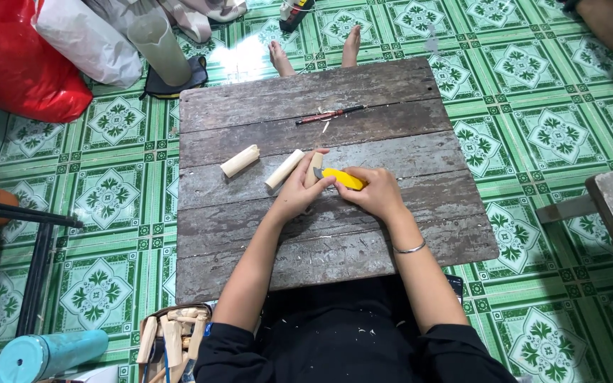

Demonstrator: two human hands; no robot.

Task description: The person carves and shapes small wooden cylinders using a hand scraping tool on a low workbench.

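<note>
Left hand (298, 193) – fingers pinched a small wooden peg (314, 169) | right hand (376, 193) – fingers wrapped a yellow utility knife (342, 178), blade at peg | peg judged light, stiff; best gripped mid-length | two wooden dowels (284, 169) lay beyond left fingers on table (335, 245).

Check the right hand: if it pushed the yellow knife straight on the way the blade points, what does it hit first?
The right hand aims the yellow knife leftward. First in line is the wood piece held by the left hand, with that hand's fingers right behind it. Depth between blade and thumb is unclear.
</note>
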